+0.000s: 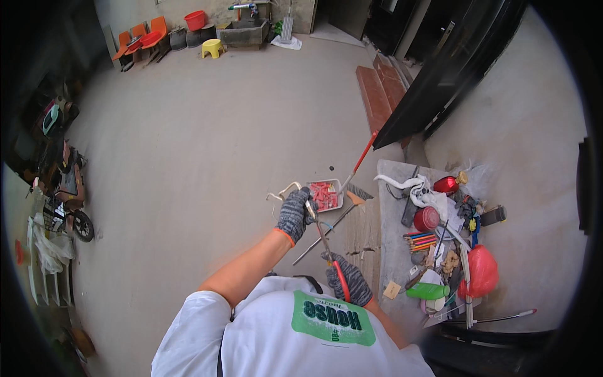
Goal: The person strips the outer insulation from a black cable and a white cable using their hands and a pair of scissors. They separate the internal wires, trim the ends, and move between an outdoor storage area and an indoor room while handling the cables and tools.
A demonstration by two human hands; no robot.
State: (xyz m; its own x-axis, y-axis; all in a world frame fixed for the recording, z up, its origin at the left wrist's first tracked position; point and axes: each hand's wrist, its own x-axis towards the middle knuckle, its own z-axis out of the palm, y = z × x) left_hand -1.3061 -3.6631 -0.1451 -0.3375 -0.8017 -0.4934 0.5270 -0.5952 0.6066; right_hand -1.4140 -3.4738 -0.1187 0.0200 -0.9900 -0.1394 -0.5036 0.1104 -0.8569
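Note:
My left hand point(294, 217), in a grey knit glove with an orange cuff, is closed around a bent, pale strip or cable point(290, 187). Its loose end curls out beyond the fingers; its exact kind does not show. My right hand point(352, 279), gloved alike, grips the red handles of long pliers point(340, 276) in front of my chest. The metal jaws point up toward the left hand, close to the pale piece. I cannot tell whether they touch it. Just past my left hand sits a dustpan point(341, 200) holding red scraps.
A broom point(358, 196) lies beside flattened cardboard point(363, 232). To the right, a low slab point(392, 251) bears coloured pencils point(419, 241), a green bottle point(428, 291) and a red bag point(482, 271). A black door point(440, 81) stands open by red steps point(375, 97). A bicycle point(72, 201) is at left.

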